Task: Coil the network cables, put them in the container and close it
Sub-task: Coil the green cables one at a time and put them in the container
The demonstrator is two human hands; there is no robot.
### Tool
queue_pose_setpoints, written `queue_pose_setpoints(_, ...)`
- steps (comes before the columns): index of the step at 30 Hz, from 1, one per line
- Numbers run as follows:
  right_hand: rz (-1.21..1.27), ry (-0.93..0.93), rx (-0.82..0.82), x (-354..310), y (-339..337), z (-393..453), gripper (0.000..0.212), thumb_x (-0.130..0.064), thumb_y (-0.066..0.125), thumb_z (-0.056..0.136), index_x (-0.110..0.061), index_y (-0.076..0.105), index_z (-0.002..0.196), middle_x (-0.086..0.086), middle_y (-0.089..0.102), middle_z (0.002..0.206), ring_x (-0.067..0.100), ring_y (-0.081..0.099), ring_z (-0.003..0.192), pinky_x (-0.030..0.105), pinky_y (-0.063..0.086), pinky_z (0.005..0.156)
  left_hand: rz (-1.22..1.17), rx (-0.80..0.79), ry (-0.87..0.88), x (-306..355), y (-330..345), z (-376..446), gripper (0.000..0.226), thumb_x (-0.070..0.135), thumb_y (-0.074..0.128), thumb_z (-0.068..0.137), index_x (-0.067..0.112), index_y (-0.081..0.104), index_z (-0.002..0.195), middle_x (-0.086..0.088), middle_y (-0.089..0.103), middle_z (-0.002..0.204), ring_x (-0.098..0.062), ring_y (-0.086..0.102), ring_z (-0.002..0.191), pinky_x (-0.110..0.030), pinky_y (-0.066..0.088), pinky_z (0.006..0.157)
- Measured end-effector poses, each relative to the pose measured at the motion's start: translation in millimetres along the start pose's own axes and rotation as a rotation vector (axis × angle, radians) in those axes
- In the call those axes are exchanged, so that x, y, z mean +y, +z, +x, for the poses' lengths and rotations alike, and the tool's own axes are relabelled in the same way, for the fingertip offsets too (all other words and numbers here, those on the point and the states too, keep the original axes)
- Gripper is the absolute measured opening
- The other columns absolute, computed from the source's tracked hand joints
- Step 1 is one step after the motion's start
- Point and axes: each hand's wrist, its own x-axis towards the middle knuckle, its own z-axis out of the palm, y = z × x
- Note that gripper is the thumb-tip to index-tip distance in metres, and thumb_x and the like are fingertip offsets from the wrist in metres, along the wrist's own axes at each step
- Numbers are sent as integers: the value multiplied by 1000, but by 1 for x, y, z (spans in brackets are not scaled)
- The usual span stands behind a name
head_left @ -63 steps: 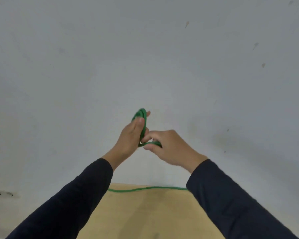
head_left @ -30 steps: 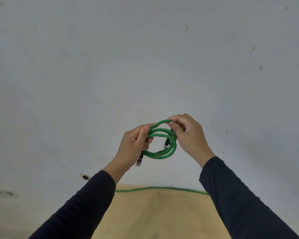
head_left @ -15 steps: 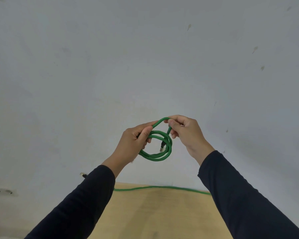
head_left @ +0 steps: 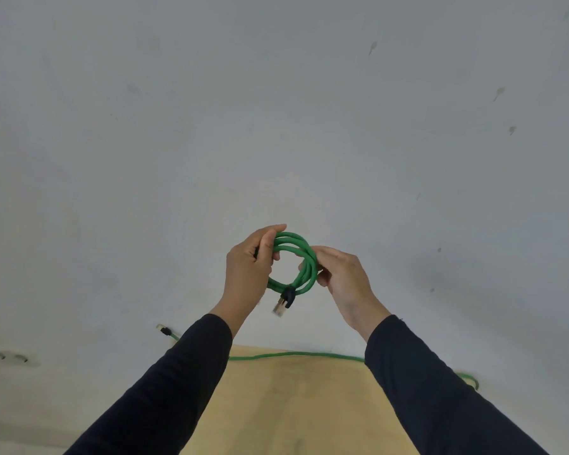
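Note:
A green network cable [head_left: 301, 254] is wound into a small round coil and held up in front of the wall. My left hand [head_left: 248, 272] grips the coil's left side. My right hand [head_left: 344, 280] pinches its right side. One plug [head_left: 284, 302] with a dark boot hangs from the coil's bottom. A second green cable [head_left: 293, 355] lies stretched along the far edge of the wooden table [head_left: 293, 408], and its plug [head_left: 165, 330] sticks out at the left. No container is in view.
A plain grey-white wall [head_left: 276, 126] fills most of the view right behind the table. A wall socket [head_left: 12, 356] sits low at the left. My dark sleeves cover both lower corners.
The coil has been turned to face me as a tighter round ring. My right hand slid down from the top loop to the coil's right side, and a plug now dangles below.

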Motion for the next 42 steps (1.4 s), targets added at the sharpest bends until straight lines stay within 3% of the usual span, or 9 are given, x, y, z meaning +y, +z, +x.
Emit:
queue_pose_setpoints(3,-218,-158,74,11,11,-10,28,-30,42,96,-24,63,113,-1,66,84,4,54,69,19,41,69,-2,52,-45,-4,0,-5,29,24,41,98,30,70,96,4,54,64,-9,45,53,-25,42,56)
queue_pose_setpoints(5,-377,-290,159,25,18,-13,36,-24,47,95,-25,49,130,-2,61,89,13,55,82,20,44,77,2,69,-86,-7,4,-14,29,25,40,98,31,69,95,5,56,65,-10,47,54,-24,44,55)
queue_pose_setpoints(8,-468,-357,306,48,24,-21,36,-14,45,95,-20,50,130,-2,56,85,19,54,85,29,45,81,-16,51,-183,-17,11,-35,29,30,38,98,33,67,97,4,60,70,-10,47,55,-20,44,47)
queue_pose_setpoints(18,-496,-48,385,136,8,-113,30,-13,46,94,-20,59,120,-1,62,96,11,55,84,24,46,81,-27,-105,-398,-79,29,-153,28,28,37,98,27,65,104,3,66,76,-2,49,53,-23,43,57)
queue_pose_setpoints(21,-494,51,390,158,-3,-150,29,-13,48,93,-18,60,119,2,64,103,14,59,91,30,48,85,9,-180,-423,-89,34,-200,28,27,35,99,27,61,111,4,67,83,5,54,61,-14,42,60)
queue_pose_setpoints(25,-493,158,350,182,-18,-189,29,-13,48,93,-18,61,119,1,64,112,9,55,100,23,42,90,94,-280,-488,-99,39,-250,31,27,35,99,27,54,123,5,65,88,-3,59,81,-13,43,66)
queue_pose_setpoints(32,-555,285,316,219,-27,-223,29,-12,46,94,-16,61,119,3,64,119,14,56,107,23,41,93,313,-335,-577,-113,46,-294,34,18,40,98,25,51,129,0,64,91,0,55,73,-11,38,55)
queue_pose_setpoints(38,-628,348,299,241,-28,-233,29,-11,46,94,-13,60,119,7,68,112,18,61,96,22,44,82,313,-389,-696,-129,51,-306,33,18,43,97,21,54,128,-7,62,118,-14,58,105,-28,46,91)
queue_pose_setpoints(42,-687,380,235,251,-31,-232,32,-14,45,95,-13,57,124,7,68,112,18,62,98,18,43,83,431,-433,-694,-141,55,-304,32,17,46,96,17,56,126,-9,61,125,-21,55,113,-24,41,94)
